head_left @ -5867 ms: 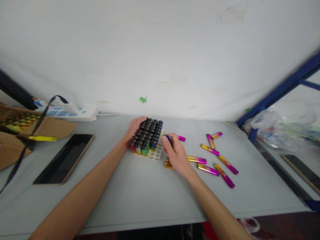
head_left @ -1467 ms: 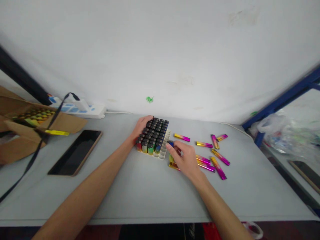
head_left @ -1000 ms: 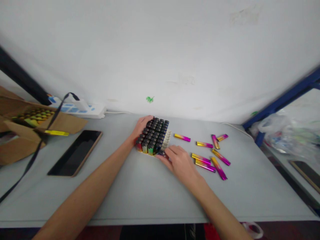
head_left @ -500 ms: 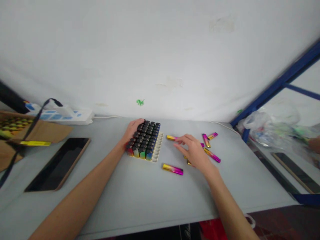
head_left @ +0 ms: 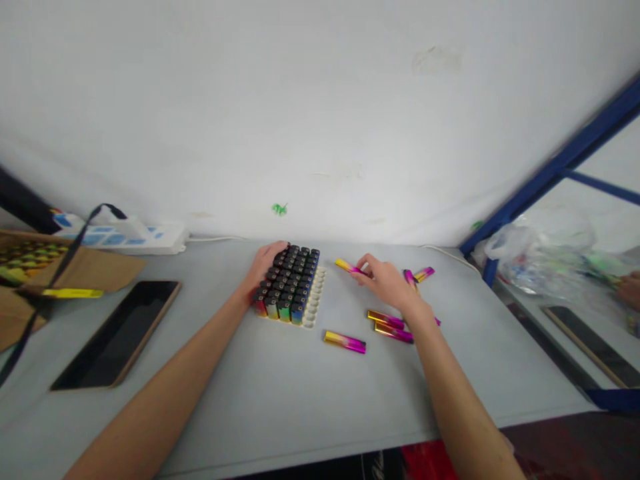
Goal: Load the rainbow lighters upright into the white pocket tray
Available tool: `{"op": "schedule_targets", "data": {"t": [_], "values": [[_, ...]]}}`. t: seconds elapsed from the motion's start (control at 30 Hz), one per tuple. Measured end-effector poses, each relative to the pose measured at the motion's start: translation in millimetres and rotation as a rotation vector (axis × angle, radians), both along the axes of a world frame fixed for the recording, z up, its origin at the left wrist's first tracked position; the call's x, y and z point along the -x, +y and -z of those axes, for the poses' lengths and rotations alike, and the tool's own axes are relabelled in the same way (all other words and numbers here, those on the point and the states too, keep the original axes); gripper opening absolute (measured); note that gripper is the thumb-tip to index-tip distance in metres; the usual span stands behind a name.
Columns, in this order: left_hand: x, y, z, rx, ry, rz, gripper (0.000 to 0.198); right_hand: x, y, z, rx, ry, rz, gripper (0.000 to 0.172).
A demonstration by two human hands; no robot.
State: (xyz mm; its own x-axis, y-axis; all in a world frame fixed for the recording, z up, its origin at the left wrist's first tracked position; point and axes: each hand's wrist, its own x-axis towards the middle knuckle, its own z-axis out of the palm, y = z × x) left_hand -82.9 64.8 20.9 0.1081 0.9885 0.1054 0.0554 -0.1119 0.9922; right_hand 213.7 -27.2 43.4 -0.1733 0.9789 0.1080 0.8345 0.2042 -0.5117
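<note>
A white tray holds several rows of upright lighters with black tops and coloured bodies. Its right-hand column of round holes is bare. Along the tray's left side, my left hand is closed around the block of lighters. My right hand pinches a yellow-and-magenta lighter just right of the tray, its yellow end pointing left. Loose lighters of the same colours lie around that hand: one lighter toward the front, two side by side near my wrist, and more beyond my forearm, partly hidden by it.
A dark phone or tablet lies on the left. Behind it are an open cardboard box and a white power strip. A blue metal frame borders the right side, with plastic bags and another person's hand beyond.
My right hand has moved slightly left and back and closed on a lighter, tilting it. The two lighters near my wrist are uncovered now. My left hand stays at the tray.
</note>
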Motion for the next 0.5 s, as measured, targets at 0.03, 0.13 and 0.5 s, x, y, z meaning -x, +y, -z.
{"op": "schedule_targets", "data": {"t": [0.03, 0.13, 0.5], "values": [[0, 1, 0.4, -0.009, -0.008, 0.002, 0.042, 0, 2, -0.9, -0.028, 0.101, 0.016, 0.017], [1, 2, 2.4, -0.010, -0.021, 0.000, 0.041, 9, 7, 1.6, -0.102, 0.431, 0.030, 0.024], [2, 2, 7.6, 0.051, -0.071, 0.012, 0.044, 62, -8, 16.3, 0.202, 1.228, -0.032, 0.044]]}}
